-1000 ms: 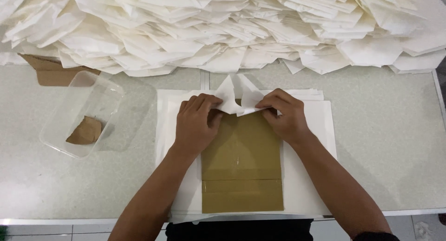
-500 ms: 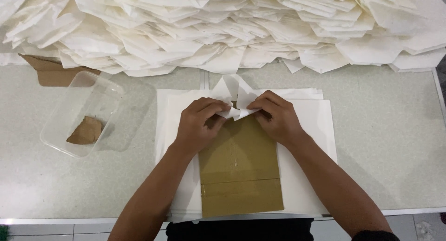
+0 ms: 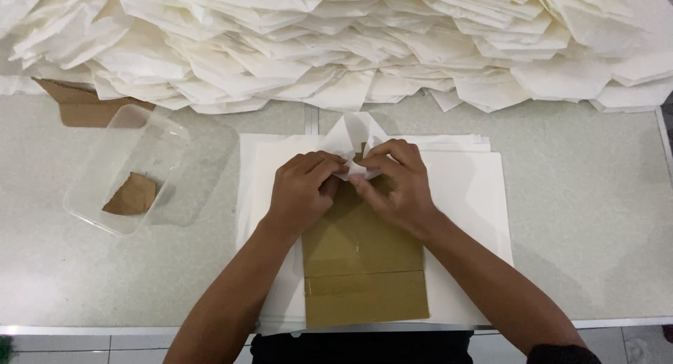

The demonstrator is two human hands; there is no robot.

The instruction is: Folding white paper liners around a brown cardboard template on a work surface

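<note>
Your left hand and your right hand meet in the middle of the frame, and they hide most of the small white paper you are folding. Only its pointed top peeks out above your fingers, just above the centre. Your fingers are bent and pressed together on the paper, pinching it from both sides. You cannot see the fold itself, because your knuckles cover it.

Under your hands lies a brown cardboard piece. Its top end is hidden by your hands, and its bottom end reaches the near edge of the table. It rests on a stack of white sheets, in the middle of the frame.

Across the whole top of the frame sits a big pile of folded white papers. The frame cuts it off at the top and at both sides.

At the left is a clear plastic tub with a brown scrap inside. It is hard to tell what the scrap is. Behind the tub, a bit of brown card sticks out from under the pile.

The table is pale grey and speckled. Along the bottom edge you can see a strip of tiled floor.
</note>
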